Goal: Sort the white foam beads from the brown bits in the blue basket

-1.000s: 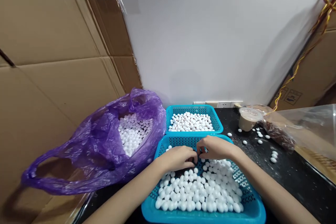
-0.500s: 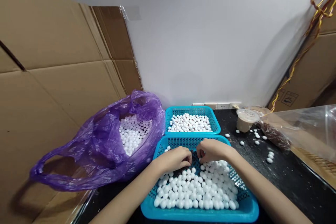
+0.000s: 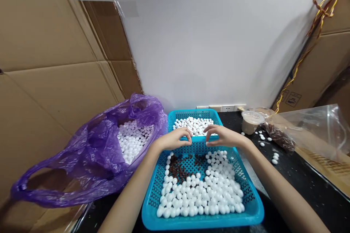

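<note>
A blue mesh basket (image 3: 247, 204) sits nearest me, holding many white balls (image 3: 202, 196) and a patch of dark brown bits (image 3: 179, 169). Behind it, a second blue basket (image 3: 171, 116) is filled with white balls (image 3: 195, 123). My left hand (image 3: 175, 139) and my right hand (image 3: 222, 137) hover side by side over the rim where the two baskets meet. Both hands have fingers curled into a pinch. What they grip is hidden.
A purple plastic bag (image 3: 93, 153) with white balls lies open at the left against cardboard sheets (image 3: 54, 80). On the black table (image 3: 306, 182) at the right are a lidded cup (image 3: 250, 122), loose white balls (image 3: 274, 158) and a clear bag (image 3: 314, 131) with brown bits.
Both hands rose from among the balls in the near basket and moved forward to its far rim, uncovering the brown bits. The camera shifted slightly.
</note>
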Demonstrator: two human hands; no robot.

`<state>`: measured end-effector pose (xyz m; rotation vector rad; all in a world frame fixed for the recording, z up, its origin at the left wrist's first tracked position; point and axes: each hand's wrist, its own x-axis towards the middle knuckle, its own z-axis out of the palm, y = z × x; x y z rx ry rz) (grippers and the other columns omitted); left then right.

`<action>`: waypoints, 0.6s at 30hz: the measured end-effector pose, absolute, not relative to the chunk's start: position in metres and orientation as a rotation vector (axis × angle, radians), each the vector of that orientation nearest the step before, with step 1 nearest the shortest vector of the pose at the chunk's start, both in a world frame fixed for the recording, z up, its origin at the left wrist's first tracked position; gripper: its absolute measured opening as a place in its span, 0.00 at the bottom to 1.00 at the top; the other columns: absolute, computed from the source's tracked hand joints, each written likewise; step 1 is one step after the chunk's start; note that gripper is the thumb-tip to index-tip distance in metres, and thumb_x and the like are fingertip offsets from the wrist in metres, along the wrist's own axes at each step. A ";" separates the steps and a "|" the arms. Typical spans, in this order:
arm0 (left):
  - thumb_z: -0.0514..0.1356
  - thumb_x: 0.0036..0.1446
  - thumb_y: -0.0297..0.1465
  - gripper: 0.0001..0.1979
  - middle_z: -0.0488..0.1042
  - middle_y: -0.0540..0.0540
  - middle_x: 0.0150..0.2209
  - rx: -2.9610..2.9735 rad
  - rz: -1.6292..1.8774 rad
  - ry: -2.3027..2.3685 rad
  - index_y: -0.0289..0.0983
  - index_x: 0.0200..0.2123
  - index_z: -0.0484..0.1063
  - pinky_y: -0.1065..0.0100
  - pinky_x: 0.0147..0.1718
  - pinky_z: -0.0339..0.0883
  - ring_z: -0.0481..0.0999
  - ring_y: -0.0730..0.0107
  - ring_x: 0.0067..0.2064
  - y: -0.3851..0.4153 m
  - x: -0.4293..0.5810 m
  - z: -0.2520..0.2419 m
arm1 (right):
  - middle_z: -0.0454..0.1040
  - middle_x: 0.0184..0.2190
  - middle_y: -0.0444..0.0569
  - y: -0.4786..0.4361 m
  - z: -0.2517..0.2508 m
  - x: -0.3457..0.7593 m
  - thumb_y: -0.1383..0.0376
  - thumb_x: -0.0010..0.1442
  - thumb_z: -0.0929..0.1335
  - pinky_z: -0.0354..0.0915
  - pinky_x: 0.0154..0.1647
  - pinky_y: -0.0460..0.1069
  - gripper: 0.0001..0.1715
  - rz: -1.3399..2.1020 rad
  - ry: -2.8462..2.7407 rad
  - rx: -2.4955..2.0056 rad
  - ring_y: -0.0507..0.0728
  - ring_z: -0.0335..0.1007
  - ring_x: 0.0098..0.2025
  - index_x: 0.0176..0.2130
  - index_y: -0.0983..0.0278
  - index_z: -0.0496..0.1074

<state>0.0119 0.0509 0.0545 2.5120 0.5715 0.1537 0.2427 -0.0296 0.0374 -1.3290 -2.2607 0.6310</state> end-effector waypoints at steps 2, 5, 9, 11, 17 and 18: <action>0.57 0.54 0.31 0.05 0.70 0.45 0.43 2.507 0.154 0.606 0.38 0.30 0.72 0.65 0.47 0.59 0.68 0.63 0.48 0.054 0.012 0.053 | 0.69 0.46 0.53 -0.027 0.034 0.244 0.60 0.54 0.69 0.60 0.50 0.51 0.10 0.684 -2.284 -1.328 0.58 0.66 0.48 0.33 0.65 0.75; 0.57 0.52 0.30 0.05 0.71 0.46 0.40 2.496 0.130 0.644 0.37 0.28 0.73 0.65 0.45 0.59 0.68 0.63 0.45 0.052 0.012 0.052 | 0.72 0.42 0.51 -0.027 0.031 0.244 0.61 0.55 0.69 0.61 0.47 0.50 0.09 0.715 -2.304 -1.306 0.56 0.68 0.44 0.33 0.65 0.75; 0.58 0.50 0.28 0.04 0.73 0.48 0.34 2.454 0.050 0.652 0.37 0.27 0.73 0.69 0.39 0.62 0.71 0.67 0.38 0.047 0.011 0.054 | 0.72 0.40 0.49 -0.034 0.035 0.241 0.61 0.54 0.70 0.62 0.45 0.49 0.09 0.762 -2.341 -1.302 0.55 0.68 0.43 0.33 0.65 0.75; 0.58 0.49 0.28 0.04 0.74 0.49 0.32 2.434 0.030 0.655 0.37 0.26 0.73 0.70 0.38 0.63 0.72 0.68 0.36 0.043 0.010 0.060 | 0.72 0.40 0.49 -0.039 0.041 0.240 0.61 0.53 0.70 0.62 0.45 0.50 0.08 0.784 -2.352 -1.307 0.56 0.68 0.43 0.33 0.64 0.75; 0.56 0.54 0.33 0.07 0.74 0.48 0.34 2.277 0.379 0.597 0.38 0.32 0.72 0.68 0.36 0.65 0.72 0.68 0.36 0.020 0.006 0.098 | 0.72 0.39 0.48 -0.057 0.075 0.240 0.60 0.55 0.68 0.65 0.45 0.51 0.09 0.834 -1.909 -1.053 0.55 0.68 0.43 0.35 0.63 0.72; 0.56 0.55 0.34 0.08 0.74 0.48 0.33 2.227 0.473 0.588 0.38 0.33 0.72 0.68 0.36 0.65 0.72 0.68 0.36 0.015 0.005 0.104 | 0.72 0.38 0.48 -0.060 0.082 0.239 0.60 0.55 0.68 0.66 0.43 0.50 0.09 0.827 -1.740 -1.006 0.54 0.68 0.41 0.36 0.62 0.71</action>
